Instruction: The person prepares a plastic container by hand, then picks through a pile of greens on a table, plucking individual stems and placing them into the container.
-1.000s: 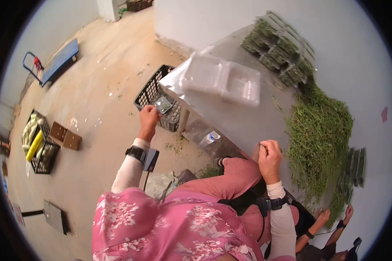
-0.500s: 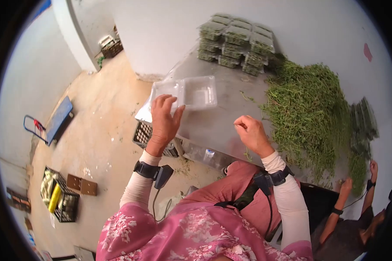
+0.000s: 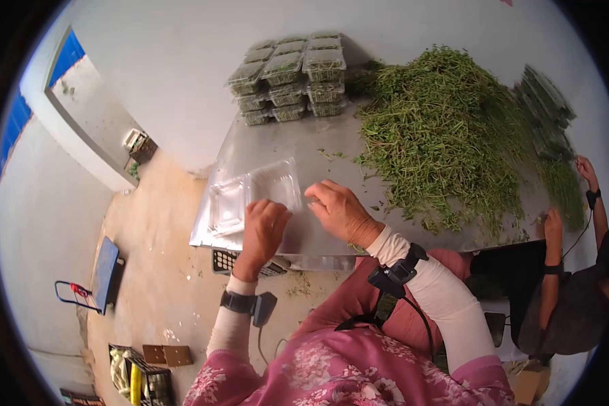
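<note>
A clear plastic clamshell box (image 3: 272, 181) lies unfolded near the left corner of the metal table, its two halves side by side. My left hand (image 3: 264, 233) is at the near side of the box, fingers bent and gathered; whether they grip its edge is hidden. Just right of the box is my right hand (image 3: 342, 211), with fingers curled and fingertips close to the rim. I cannot make out anything in that pinch. Farther right, a large heap of green stems (image 3: 446, 135) spreads over the metal table (image 3: 338, 169).
Filled clear boxes (image 3: 287, 74) stand stacked at the table's back. More flat clear plastic packs (image 3: 548, 101) lean by the wall. At the right, a co-worker's hands (image 3: 553, 227) are near the greens. A black crate (image 3: 223, 260) sits below the table; a blue trolley (image 3: 107, 271) stands on the floor.
The view has shifted. The clear box sits nearer and at a different angle. My left hand's fingers have gathered in, and my right hand has come closer to the box.
</note>
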A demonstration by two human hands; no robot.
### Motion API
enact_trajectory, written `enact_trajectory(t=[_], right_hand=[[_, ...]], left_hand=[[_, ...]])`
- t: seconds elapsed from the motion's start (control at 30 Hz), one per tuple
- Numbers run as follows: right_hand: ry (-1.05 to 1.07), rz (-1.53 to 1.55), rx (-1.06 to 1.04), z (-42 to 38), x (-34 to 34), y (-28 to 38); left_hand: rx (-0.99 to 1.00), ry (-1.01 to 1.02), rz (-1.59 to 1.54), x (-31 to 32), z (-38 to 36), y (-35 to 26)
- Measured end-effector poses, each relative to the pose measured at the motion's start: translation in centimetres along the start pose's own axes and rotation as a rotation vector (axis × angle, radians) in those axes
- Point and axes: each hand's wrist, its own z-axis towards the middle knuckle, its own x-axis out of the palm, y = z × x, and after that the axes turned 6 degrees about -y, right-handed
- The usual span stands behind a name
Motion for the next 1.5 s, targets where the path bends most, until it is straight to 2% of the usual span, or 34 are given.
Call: enact_trajectory(t=[0.03,0.17,0.37,0.47,0.9,1.0,1.2,1.4,1.5], right_hand=[[-0.025,-0.006,-0.009,0.0,0.0,0.4],[0.129,-0.102,-0.049,-0.5,0.1,-0.5],[0.222,-0.162,-0.231,0.5,-0.5,0.7],[0.326,-0.212,-0.246,-0.1,0.6,0.8],[0.378,-0.302,-0.293,-0.5,0.2,0.9],[0.438,-0.317,-0.235,-0.6,0.3,1.2],[0.267,-0.351,-0.393,-1.1,0.9,1.0],[0.264,-0.487,-0.463,-1.4,1.2,1.8],[0.169,-0.589,-0.550,-1.6,1.7,1.7]], left_hand=[[0.031,0.015,-0.027,0.0,-0.2,-0.4],[0.056,0.059,-0.058,-0.1,-0.5,-1.3],[0.027,0.107,-0.095,-0.8,-0.5,-1.3],[0.053,0.104,-0.081,-0.9,-0.4,-1.1],[0.071,0.191,-0.084,-0.9,-0.2,-1.0],[0.090,0.198,-0.089,-0.9,-0.2,-1.0],[0.094,0.207,-0.110,-0.9,-0.3,-0.8],[0.038,0.233,-0.122,-0.9,-0.5,-0.4],[0.017,0.229,-0.130,-1.0,-0.4,-0.7]])
